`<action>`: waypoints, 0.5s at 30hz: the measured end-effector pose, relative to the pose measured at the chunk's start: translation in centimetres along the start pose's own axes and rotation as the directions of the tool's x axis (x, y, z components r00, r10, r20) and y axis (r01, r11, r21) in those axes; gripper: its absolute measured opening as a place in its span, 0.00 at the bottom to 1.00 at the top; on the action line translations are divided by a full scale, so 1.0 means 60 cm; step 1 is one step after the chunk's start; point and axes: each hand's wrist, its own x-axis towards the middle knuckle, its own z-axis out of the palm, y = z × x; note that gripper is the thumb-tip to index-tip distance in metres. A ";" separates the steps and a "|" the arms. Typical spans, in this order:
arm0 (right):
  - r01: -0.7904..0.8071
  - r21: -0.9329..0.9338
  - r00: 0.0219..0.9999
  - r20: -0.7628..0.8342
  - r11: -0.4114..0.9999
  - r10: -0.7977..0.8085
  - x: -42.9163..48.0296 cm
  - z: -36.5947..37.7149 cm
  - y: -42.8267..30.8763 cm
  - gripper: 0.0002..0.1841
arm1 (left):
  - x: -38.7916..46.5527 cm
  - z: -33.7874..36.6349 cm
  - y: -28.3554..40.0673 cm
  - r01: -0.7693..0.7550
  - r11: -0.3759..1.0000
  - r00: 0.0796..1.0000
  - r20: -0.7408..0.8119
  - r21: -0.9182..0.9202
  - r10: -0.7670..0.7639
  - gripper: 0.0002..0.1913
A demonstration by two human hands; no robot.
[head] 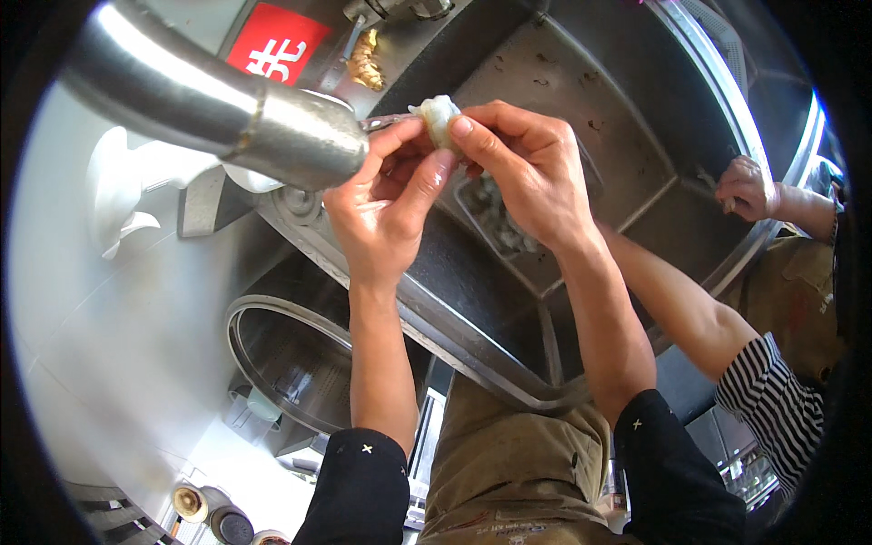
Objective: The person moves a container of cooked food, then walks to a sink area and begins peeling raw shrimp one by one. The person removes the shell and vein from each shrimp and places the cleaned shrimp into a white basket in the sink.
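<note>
Both of my hands meet over the metal sink (599,143), holding a pale, translucent peeled shrimp (439,119) between them. My left hand (392,197) has it from below, thumb and fingers around its lower side. The thumb and index finger of my right hand (528,157) pinch its right side. A thin dark object (388,121) reaches from the shrimp towards the faucet; whether a finger grips it I cannot tell. Below my right hand, in the sink, lies a clear plastic container (487,211) with several pale pieces in it, partly hidden.
A large metal faucet (300,129) juts in close to my left hand. Ginger (366,61) lies on the rear ledge near a red sign (276,44). On the right, a co-worker's hand (746,191) and striped sleeve (773,402) are close by. A round metal drum (235,327) stands at lower left.
</note>
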 end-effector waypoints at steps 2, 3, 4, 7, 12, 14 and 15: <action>-0.045 -0.010 0.999 0.011 0.999 0.045 0.002 -0.006 0.004 0.16 | 0.000 0.003 -0.008 -0.002 0.990 0.998 -0.065 0.138 0.011 0.12; -0.067 -0.014 0.998 0.019 0.998 0.067 0.003 -0.007 0.005 0.16 | 0.000 0.004 -0.009 -0.001 0.978 0.995 -0.098 0.208 0.022 0.11; -0.025 -0.065 1.000 0.005 0.998 0.025 0.002 -0.005 0.008 0.16 | 0.000 0.008 -0.007 -0.019 0.972 0.994 -0.101 0.236 0.044 0.10; -0.008 -0.044 1.000 -0.009 0.999 0.008 0.004 0.001 0.000 0.16 | 0.006 0.008 0.007 0.002 0.981 0.995 -0.103 0.196 0.019 0.11; 0.089 -0.125 0.996 0.020 0.988 -0.087 0.017 -0.002 -0.004 0.15 | 0.035 0.013 0.020 0.057 0.982 0.995 -0.095 0.177 -0.041 0.13; 0.112 -0.166 0.992 0.071 0.980 -0.102 0.021 -0.006 -0.013 0.16 | 0.043 0.014 0.028 0.021 0.984 0.995 -0.099 0.176 -0.004 0.12; 0.103 -0.172 0.993 0.075 0.980 -0.091 0.022 -0.006 -0.019 0.17 | 0.046 0.014 0.032 0.006 0.981 0.996 -0.091 0.193 0.012 0.11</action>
